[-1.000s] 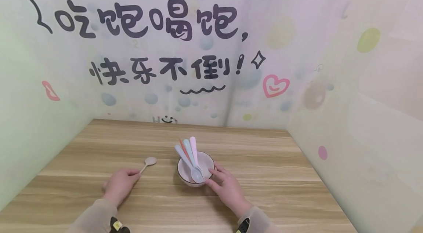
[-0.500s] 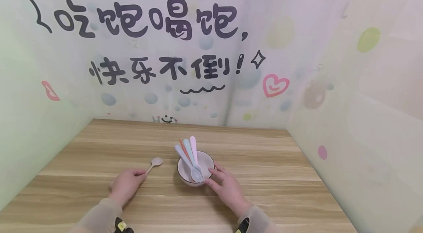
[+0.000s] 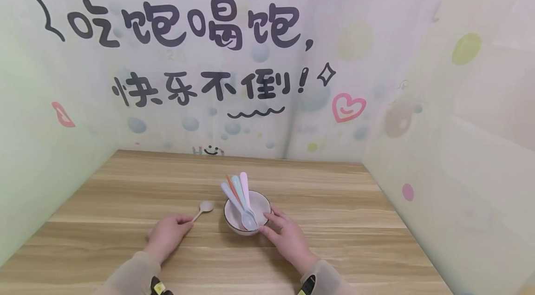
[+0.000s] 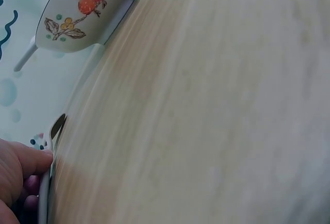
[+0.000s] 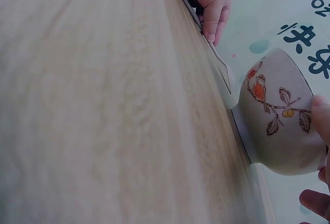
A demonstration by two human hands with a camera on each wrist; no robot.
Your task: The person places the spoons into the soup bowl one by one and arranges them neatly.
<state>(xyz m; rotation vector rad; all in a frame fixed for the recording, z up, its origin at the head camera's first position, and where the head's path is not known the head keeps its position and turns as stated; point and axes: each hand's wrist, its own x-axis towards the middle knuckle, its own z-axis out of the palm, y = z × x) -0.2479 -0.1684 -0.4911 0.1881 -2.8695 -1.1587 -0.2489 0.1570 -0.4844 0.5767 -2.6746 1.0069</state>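
My left hand (image 3: 169, 235) pinches the handle of a pale beige spoon (image 3: 206, 206), its head pointing right toward a bowl. In the left wrist view the spoon (image 4: 58, 126) is low along the tabletop; whether it touches the wood is hard to tell. The white, dark-rimmed bowl (image 3: 262, 203) stands upright, with a bird and branch painted on its side (image 5: 281, 108). Several spoons lean inside it: a grey-lavender spoon (image 3: 249, 221), a pink one (image 3: 244, 183), a light blue one (image 3: 236, 182) and something orange (image 3: 230, 182). My right hand (image 3: 290, 240) holds the bowl's right edge between thumb and fingers.
The wood-grain table (image 3: 342, 220) reaches back to a printed wall sheet (image 3: 251, 141) with large dark writing. Pale side walls (image 3: 455, 183) close in the left and right.
My left hand has slid the spoon to the right, closer to the bowl. The right hand and the bowl have stayed in place.
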